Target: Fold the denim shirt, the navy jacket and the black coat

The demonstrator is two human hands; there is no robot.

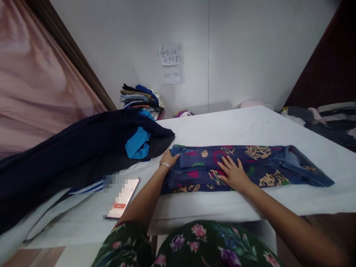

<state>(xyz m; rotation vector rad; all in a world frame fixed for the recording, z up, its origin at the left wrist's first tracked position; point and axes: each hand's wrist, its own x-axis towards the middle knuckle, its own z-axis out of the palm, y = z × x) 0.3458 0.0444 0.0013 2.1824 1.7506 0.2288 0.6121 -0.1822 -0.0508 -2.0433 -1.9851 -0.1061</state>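
A folded dark blue denim jacket point(205, 178) with tan, red and green figures lies lengthwise in front of me, its collar end to the right. At its left end, my left hand point(169, 159) closes on the edge, the thumb over the cloth and the other fingers partly hidden. My right hand point(235, 173) rests flat on the jacket's middle, fingers spread, holding nothing.
A white-covered table point(219, 128) bears the jacket. At the left lie a heap of dark clothes point(91, 144), a bright blue cloth point(138, 142) and a lit phone point(125, 200). Folded clothes point(141, 98) are stacked behind; more clothes point(330, 122) lie at far right.
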